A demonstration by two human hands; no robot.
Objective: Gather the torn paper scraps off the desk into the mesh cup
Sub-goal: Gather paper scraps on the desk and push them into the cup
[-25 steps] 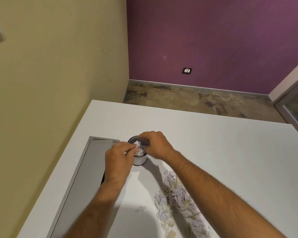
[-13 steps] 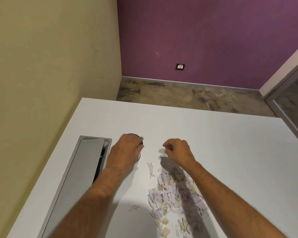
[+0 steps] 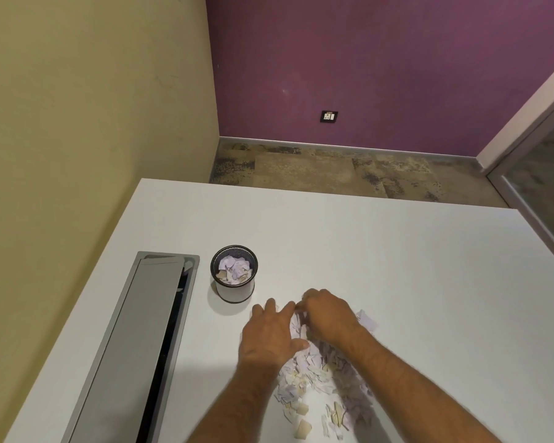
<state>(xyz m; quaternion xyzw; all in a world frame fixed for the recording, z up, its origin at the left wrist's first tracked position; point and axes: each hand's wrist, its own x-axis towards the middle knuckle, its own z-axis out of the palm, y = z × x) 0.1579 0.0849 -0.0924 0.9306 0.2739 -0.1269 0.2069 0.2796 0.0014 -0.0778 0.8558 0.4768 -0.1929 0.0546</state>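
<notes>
A small round mesh cup (image 3: 234, 290) stands on the white desk (image 3: 397, 266), partly filled with torn paper scraps. A heap of pale lilac and cream paper scraps (image 3: 320, 382) lies on the desk in front of me, right of the cup. My left hand (image 3: 271, 334) rests flat on the far left edge of the heap, fingers spread. My right hand (image 3: 328, 314) is curled over the heap's far end, fingertips meeting the left hand's; the scraps under it are hidden. Both hands are apart from the cup.
A long grey cable-tray lid (image 3: 135, 343) is set into the desk left of the cup, with a dark open slot along its right side. A yellow wall runs along the desk's left edge. Beyond the far edge are the floor and a purple wall.
Both hands left the cup and moved back toward me onto the scrap heap. The cup, covered by my left hand a moment ago, now stands in plain view with scraps inside.
</notes>
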